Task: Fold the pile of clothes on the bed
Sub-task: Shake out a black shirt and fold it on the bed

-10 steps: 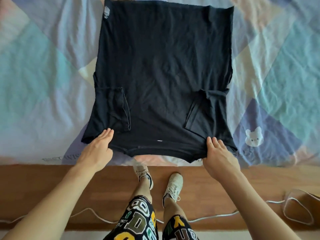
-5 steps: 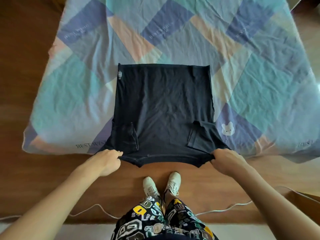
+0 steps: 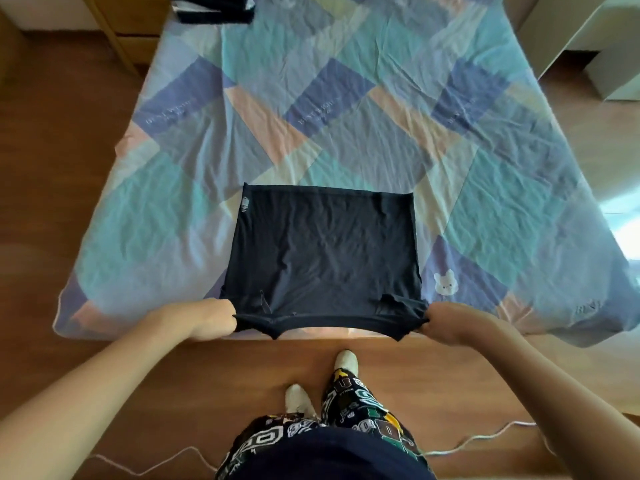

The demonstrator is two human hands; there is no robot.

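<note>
Now both hands, left point(image 3: 207, 318) and right point(image 3: 450, 322), each pinching the black shirt's point(image 3: 322, 251) near corners.

Left hand point(image 3: 207, 318) and right hand point(image 3: 450, 322) each grip a near corner of the black shirt point(image 3: 322, 258); cloth stretches between the fingers, its far part flat on the patchwork bedsheet point(image 3: 346, 116).

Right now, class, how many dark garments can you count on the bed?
2. One shirt lies flat at the near edge, both hands pinching its near corners. Another dark garment sits at the far left corner, cut off by the frame; more may be hidden there.
</note>
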